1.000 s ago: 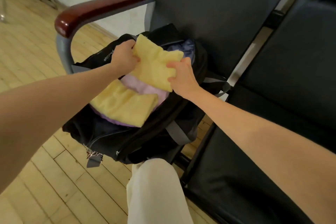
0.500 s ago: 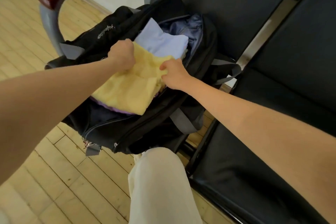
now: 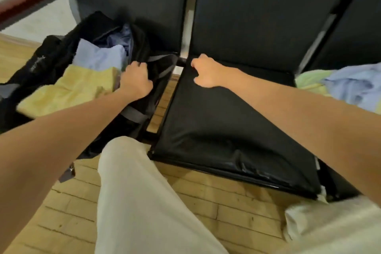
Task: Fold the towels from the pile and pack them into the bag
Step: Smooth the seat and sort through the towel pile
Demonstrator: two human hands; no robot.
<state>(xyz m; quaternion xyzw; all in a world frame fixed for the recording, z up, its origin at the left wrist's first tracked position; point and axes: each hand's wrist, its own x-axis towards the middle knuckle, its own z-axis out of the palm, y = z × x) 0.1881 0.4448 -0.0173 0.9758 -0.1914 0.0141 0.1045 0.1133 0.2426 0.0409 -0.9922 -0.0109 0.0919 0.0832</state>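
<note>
The whole view is a little blurred, most at the armrest (image 3: pixel 26 4) in the upper left. The pile of towels (image 3: pixel 346 86) is cut by the right edge. The black bag (image 3: pixel 142 47) runs out at the left edge, and its white lettering (image 3: pixel 37 63) is too blurred to read. The left hand's (image 3: pixel 135 80) fingertips are hidden behind the bag's rim. The yellow towel (image 3: pixel 70 90) is partly hidden under the left forearm.
</note>
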